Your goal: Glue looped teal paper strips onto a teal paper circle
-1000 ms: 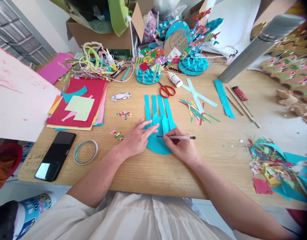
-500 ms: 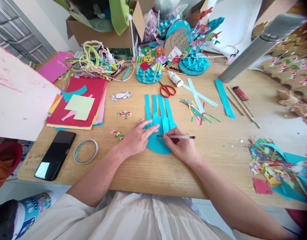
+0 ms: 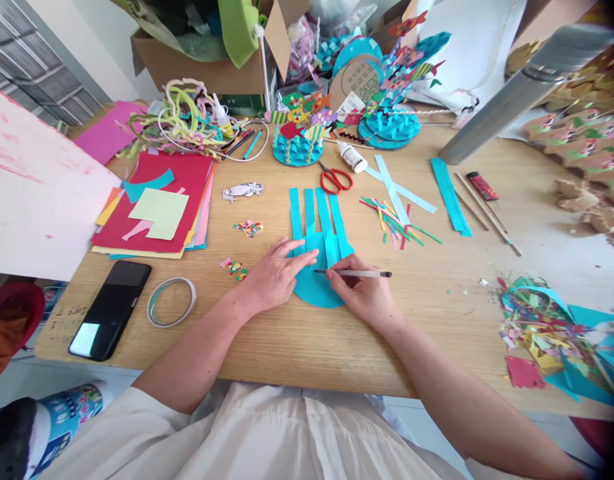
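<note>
"Head view: what's each hand up to with the blue paper?"

"Left hand rests on it, fingers loosely spread, gripping nothing. Right hand has the pen pinched, tip at the paper. Paper's on the desk between the hands, strips running away from the person, scissors by their far ends."

"Any tips for that pen work?"

"Flat, even pressure from the left fingers seems best imo, so nothing skids. Light touch on the pen too, or the paper could dent, and a nudge might shift the strips."

"What's hard to see?"

"Both hands cover bits of the paper. Can't tell if the tip leaves a mark or if the strips are stuck down. Bucket at lower left is cut off."
</note>
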The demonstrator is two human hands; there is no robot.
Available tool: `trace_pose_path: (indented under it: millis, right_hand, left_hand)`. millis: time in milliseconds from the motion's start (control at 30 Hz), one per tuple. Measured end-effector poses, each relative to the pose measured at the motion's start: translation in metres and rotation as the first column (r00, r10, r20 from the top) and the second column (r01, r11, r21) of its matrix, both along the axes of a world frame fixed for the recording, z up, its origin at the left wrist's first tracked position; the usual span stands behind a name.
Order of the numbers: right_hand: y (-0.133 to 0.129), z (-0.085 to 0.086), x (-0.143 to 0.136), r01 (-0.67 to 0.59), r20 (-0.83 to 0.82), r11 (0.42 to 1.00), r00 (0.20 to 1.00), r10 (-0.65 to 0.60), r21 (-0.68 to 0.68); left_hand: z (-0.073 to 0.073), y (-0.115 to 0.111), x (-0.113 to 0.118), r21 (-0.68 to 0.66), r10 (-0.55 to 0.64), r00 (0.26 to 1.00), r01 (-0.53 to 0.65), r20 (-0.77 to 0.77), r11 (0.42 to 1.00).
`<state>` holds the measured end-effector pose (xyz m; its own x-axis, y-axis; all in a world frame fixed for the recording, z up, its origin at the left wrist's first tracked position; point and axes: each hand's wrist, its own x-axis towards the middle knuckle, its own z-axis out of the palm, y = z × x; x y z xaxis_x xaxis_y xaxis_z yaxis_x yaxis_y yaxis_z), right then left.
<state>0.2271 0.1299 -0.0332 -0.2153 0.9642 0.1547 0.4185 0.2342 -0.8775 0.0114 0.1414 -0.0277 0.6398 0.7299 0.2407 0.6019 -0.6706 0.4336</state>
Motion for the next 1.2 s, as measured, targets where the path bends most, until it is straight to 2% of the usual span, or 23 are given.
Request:
trace_pose_path:
  millis: [467,700,867,1067,1200]
  right_hand:
    - [0.000,-0.003,0.000,-0.017,-0.025,0.999,1.000,0.016,-0.031]
    - [0.004,0.009,0.010,0.152,-0.165,0.987,0.973,-0.159,-0.053]
    - [0.011,0.016,0.020,0.126,-0.133,0.990,0.982,-0.133,-0.060]
    - [0.013,0.011,0.020,0.075,-0.111,0.993,0.990,-0.085,-0.091]
    - [0.013,0.012,0.020,0.093,-0.113,0.992,0.988,-0.102,-0.080]
  left_hand:
    - [0.000,0.000,-0.001,-0.005,-0.005,1.000,0.005,-0.013,1.000]
    - [-0.001,0.000,-0.001,0.025,-0.017,1.000,0.017,0.004,1.000]
    - [-0.003,0.001,-0.001,0.040,-0.026,1.000,0.026,0.007,0.999]
    - [-0.003,0.002,-0.001,0.048,-0.020,1.000,0.020,-0.004,0.999]
    - [-0.003,0.002,0.000,0.048,-0.028,1.000,0.028,0.004,0.998]
